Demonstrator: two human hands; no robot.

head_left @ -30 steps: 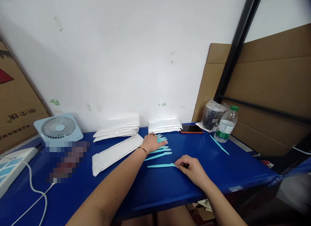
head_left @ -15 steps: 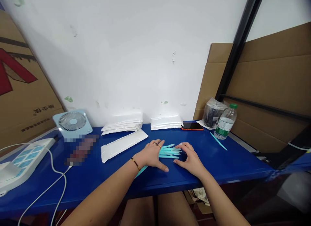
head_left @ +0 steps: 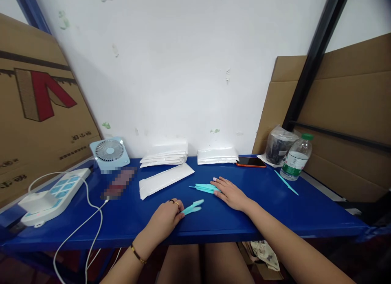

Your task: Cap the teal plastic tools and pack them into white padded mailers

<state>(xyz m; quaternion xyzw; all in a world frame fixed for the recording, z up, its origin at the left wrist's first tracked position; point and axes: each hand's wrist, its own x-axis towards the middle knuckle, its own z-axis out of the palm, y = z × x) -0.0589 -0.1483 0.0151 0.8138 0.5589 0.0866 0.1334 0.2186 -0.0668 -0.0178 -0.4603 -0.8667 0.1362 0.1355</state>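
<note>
My left hand [head_left: 166, 219] is closed around two slim turquoise plastic sticks [head_left: 193, 208], shaped like eyebrow razors. Their wider ends poke out to the right past the fingers, near the table's front. My right hand [head_left: 231, 193] lies palm down with its fingers stretched out over a bunch of the same turquoise sticks [head_left: 204, 187]. The bunch points left, and its right end is hidden beneath the fingers. One more turquoise stick [head_left: 286, 182] lies by itself at the right, close to the bottle.
On the blue table [head_left: 122, 223] stand a light-blue fan [head_left: 110, 151], a power strip [head_left: 65, 190] with white cables, and a water bottle [head_left: 295, 159]. White packets [head_left: 165, 153], a shorter packet stack [head_left: 217, 155], one slanted packet [head_left: 166, 180] and a phone [head_left: 252, 161] lie toward the wall.
My left hand has moved left and nearer, away from the bunch, with two sticks in it. My right hand has flattened onto the bunch. The view has shifted slightly left.
</note>
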